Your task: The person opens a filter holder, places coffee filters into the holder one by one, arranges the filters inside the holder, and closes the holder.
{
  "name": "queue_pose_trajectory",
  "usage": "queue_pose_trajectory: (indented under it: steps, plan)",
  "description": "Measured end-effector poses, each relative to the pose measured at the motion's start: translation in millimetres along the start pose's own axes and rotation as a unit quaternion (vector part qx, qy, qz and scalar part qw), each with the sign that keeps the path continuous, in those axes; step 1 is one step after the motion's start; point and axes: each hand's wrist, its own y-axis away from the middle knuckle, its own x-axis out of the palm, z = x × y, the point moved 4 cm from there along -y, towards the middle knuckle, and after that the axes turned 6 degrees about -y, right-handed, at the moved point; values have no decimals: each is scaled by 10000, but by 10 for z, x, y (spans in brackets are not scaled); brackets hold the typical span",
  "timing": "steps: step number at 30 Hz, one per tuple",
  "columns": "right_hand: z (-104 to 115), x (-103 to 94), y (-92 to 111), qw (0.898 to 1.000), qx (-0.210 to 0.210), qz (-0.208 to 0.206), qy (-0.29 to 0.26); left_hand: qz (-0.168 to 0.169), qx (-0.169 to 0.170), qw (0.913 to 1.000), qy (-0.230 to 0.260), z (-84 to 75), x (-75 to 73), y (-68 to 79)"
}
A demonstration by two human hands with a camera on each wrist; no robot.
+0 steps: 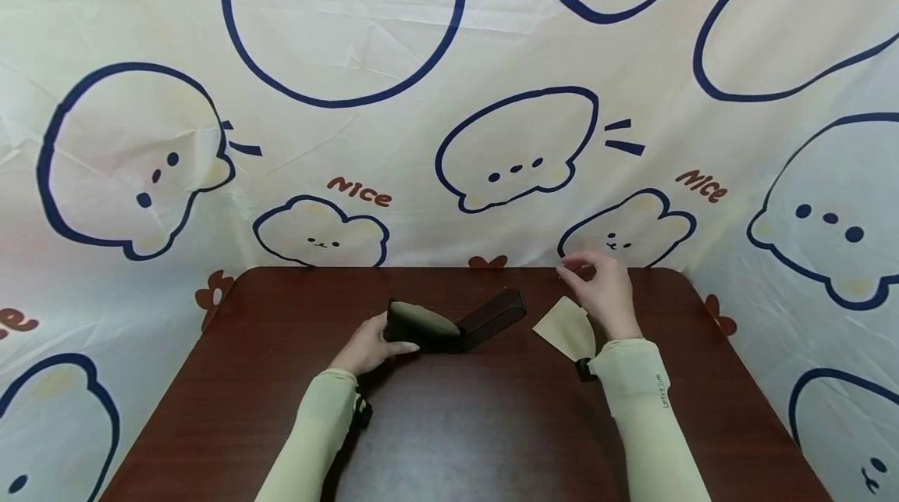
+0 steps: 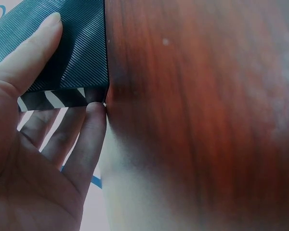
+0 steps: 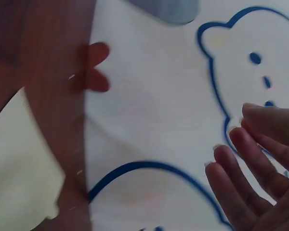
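Observation:
A dark hinged case (image 1: 492, 318), like a glasses case, stands unfolded near the middle of the far half of the table, with an olive surface showing on its left part. My left hand (image 1: 368, 344) grips that left end. In the left wrist view, the thumb lies across the case's fine-ribbed dark face (image 2: 82, 53) and the fingertips are at its glossy end edge. A pale yellow, flat cloth-like piece (image 1: 565, 326) lies right of the case. Above and beyond it is my right hand (image 1: 607, 295), fingers loosely bent and nothing visible between them (image 3: 260, 168).
The brown wooden table (image 1: 449, 424) ends at a light curtain (image 1: 407, 143) with cartoon outlines, which also hangs along both sides. A blurred grey shape (image 3: 168, 9) shows at the top of the right wrist view; I cannot tell what it is.

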Motion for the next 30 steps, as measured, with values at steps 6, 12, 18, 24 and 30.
queue_pose_trajectory:
  steps: [6, 12, 18, 24, 30]
  plan:
    - [-391, 115, 65, 9950, 787, 523, 334, -23, -31, 10000, -49, 13, 18, -9]
    - [-729, 205, 126, 9869, 1397, 665, 460, -44, 32, 10000, -60, 3, 9, -13]
    - [-1042, 314, 257, 9749, 1918, 920, 652, -13, -32, 10000, -75, -4, 8, 0]
    - [-1117, 380, 302, 9698, 2089, 1073, 655, 4, -52, 10000, -45, 6, 10, -8]
    - [-1161, 453, 300, 9652, 2207, 1166, 784, 32, -57, 10000, -38, 13, 9, -18]
